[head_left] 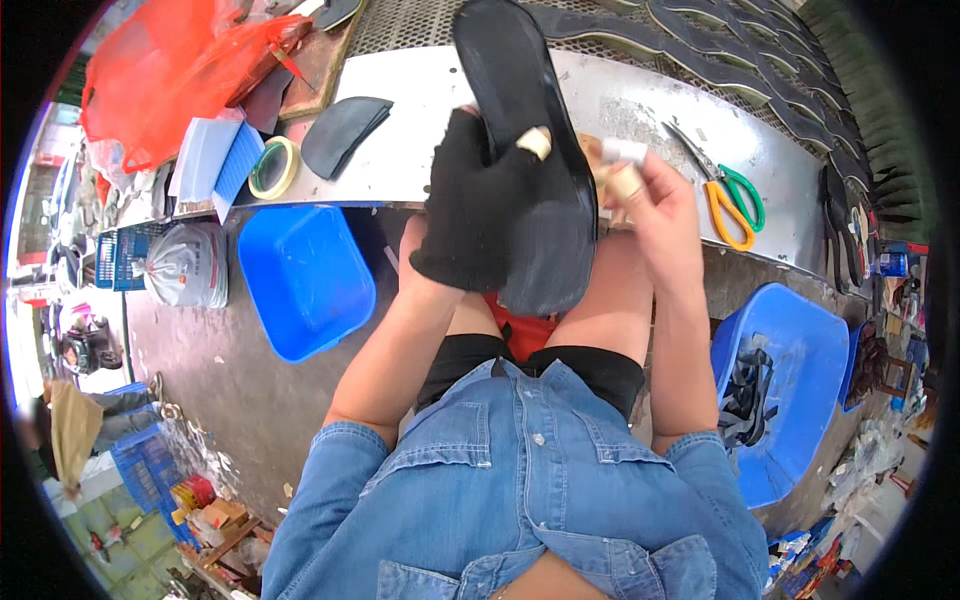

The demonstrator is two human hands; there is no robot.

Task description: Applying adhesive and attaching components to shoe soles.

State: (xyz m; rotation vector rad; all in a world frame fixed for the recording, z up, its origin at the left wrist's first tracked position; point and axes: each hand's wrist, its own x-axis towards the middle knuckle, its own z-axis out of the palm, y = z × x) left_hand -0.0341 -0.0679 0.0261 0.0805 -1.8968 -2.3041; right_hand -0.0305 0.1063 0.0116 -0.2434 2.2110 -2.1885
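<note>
My left hand (470,205), in a black fingerless glove, grips a long black shoe sole (535,150) and holds it upright over my lap. The thumb presses on the sole's face. My right hand (655,205) is just right of the sole's edge with its fingers closed on a small pale object (622,152); what that object is I cannot tell. Both hands are in front of a metal bench edge (600,95).
Scissors with green and yellow handles (728,195) lie on the bench at right. A tape roll (274,167) and a dark sole piece (345,132) lie at left. A blue tub (300,275) stands on the floor left, a blue bin (790,380) with black scraps right. More soles (760,50) line the conveyor behind.
</note>
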